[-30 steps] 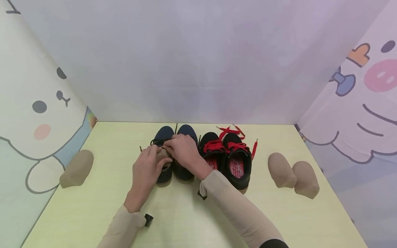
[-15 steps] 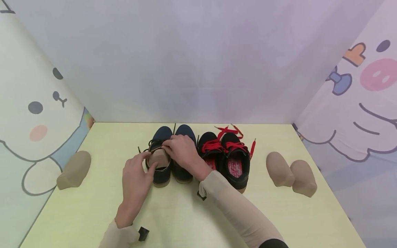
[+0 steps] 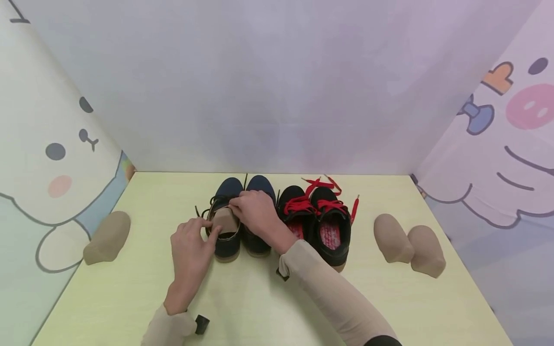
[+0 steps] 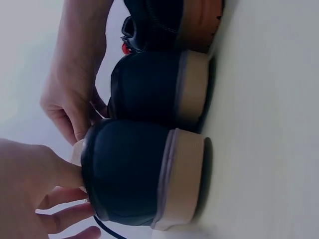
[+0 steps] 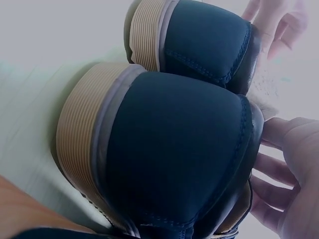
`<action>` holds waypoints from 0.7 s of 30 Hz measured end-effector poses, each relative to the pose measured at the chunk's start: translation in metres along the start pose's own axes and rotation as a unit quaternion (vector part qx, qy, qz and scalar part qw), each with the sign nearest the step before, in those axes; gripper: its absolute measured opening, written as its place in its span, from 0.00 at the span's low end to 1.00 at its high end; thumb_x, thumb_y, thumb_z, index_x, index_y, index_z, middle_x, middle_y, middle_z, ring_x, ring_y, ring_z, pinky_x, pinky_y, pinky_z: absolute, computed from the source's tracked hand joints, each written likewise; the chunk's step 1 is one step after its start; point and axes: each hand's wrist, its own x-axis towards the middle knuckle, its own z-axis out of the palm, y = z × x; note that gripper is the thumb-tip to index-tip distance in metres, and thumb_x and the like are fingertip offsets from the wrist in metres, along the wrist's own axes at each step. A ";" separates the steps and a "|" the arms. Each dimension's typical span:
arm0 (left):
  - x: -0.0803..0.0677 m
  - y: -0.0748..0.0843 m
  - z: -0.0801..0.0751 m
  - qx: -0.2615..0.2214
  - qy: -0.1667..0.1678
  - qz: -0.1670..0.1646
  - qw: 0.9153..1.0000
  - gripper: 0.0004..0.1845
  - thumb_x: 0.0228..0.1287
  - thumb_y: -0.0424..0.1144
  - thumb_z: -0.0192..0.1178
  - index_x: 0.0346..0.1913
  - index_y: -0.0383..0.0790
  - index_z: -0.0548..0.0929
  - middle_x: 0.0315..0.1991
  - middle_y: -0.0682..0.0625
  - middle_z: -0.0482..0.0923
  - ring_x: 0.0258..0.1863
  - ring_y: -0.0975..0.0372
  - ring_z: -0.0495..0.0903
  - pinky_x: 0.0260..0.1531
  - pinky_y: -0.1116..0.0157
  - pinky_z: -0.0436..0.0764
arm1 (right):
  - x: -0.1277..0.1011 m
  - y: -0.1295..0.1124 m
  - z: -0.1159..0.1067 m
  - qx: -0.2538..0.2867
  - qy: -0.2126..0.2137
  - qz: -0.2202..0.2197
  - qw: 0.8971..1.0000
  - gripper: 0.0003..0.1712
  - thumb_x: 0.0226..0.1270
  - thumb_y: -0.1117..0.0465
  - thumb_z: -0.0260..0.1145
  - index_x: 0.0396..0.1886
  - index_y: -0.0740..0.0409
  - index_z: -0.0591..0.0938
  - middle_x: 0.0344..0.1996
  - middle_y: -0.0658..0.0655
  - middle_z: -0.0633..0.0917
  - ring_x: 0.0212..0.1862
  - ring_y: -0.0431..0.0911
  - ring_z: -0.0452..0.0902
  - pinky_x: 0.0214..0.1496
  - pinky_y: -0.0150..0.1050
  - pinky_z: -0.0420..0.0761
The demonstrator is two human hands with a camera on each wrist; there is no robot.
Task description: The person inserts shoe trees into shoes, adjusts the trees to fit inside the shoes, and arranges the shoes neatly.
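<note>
A navy lace-up shoe [image 3: 227,248] stands toe away, left of its twin [image 3: 258,247]. In its opening sits a beige shoe filler [image 3: 226,222], its blunt end showing and its front hidden inside. My left hand [image 3: 189,246] pinches the left edge of the opening, thumb inside by the filler, forefinger outside. Across the opening, my right hand [image 3: 259,211] pinches the right edge near the laces and covers part of the second navy shoe. In the left wrist view, the heel [image 4: 129,172] rests on the table, thumb at its rim.
A black pair of sneakers [image 3: 333,262] with loose red laces stands close on the right. Two more beige fillers [image 3: 426,251] lie at the table's right, and another [image 3: 108,238] at its left. Printed fabric walls [image 3: 277,96] border the table.
My left hand has drawn back left and toward me, off the middle of the shoe, uncovering the filler and the opening. The right hand has stayed nearly in place.
</note>
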 end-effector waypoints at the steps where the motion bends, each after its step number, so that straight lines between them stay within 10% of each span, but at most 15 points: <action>1: 0.001 0.001 -0.001 0.000 -0.008 -0.006 1.000 0.13 0.53 0.36 0.81 0.35 0.35 0.86 0.31 0.40 0.86 0.35 0.40 0.83 0.34 0.44 0.79 | 0.000 0.000 0.000 0.002 0.002 0.000 1.000 0.10 0.78 0.49 0.64 0.46 0.38 0.92 0.27 0.45 0.84 0.29 0.43 0.80 0.36 0.40 0.81; 10: 0.014 0.006 -0.009 0.000 -0.114 -0.094 0.989 0.12 0.56 0.37 0.79 0.35 0.36 0.86 0.42 0.35 0.83 0.45 0.38 0.80 0.43 0.43 0.76 | -0.002 -0.002 -0.001 0.014 -0.005 0.002 1.000 0.10 0.78 0.48 0.65 0.46 0.36 0.92 0.27 0.45 0.84 0.28 0.41 0.78 0.35 0.38 0.79; 21: 0.027 0.009 -0.006 -0.082 -0.197 -0.136 0.967 0.35 0.63 0.27 0.70 0.70 0.29 0.67 0.66 0.28 0.65 0.65 0.37 0.68 0.61 0.41 0.74 | -0.004 -0.003 -0.002 0.018 -0.011 0.003 1.000 0.11 0.77 0.50 0.66 0.51 0.39 0.91 0.35 0.45 0.89 0.35 0.43 0.83 0.39 0.39 0.82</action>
